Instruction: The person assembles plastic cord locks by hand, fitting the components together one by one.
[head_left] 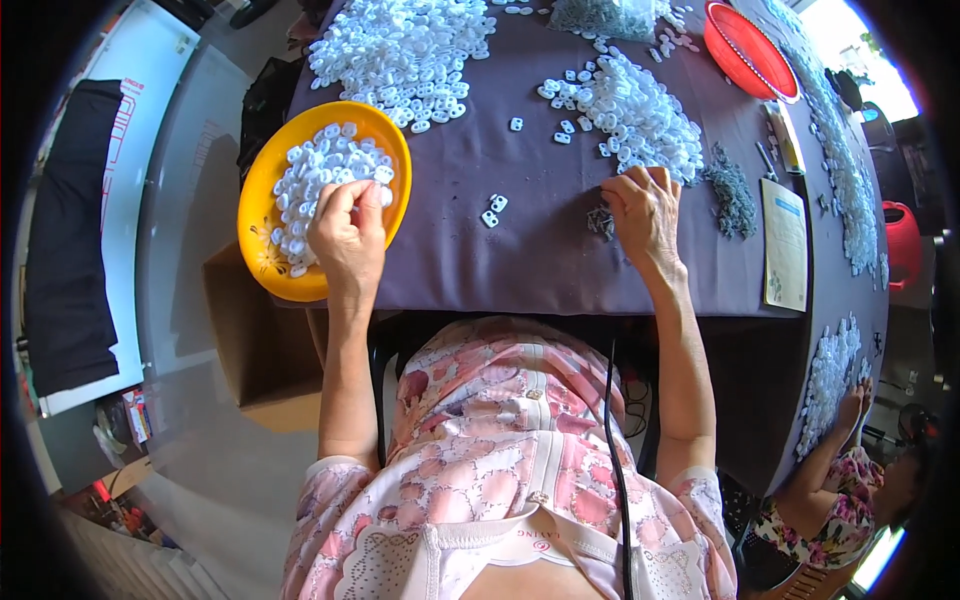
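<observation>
head view: at the desk's (450, 265) near side, the left hand (350, 228) curls over white pieces (325, 160) in the yellow bowl (262, 250), the right hand (645, 215) bunches beside grey bits (600, 222); i cannot tell what either pinches. two loose pieces (490, 219) lie between. farther off sits a white heap (645, 115). taking single bits from the clump's edge would probably avoid tangles.

Dk cloth-covered tbl (450, 255): wht pcs (640, 115) piled, yel bowl (256, 205) at L edge, grey clump (733, 195), red basket (738, 45), booklet (785, 245).
</observation>
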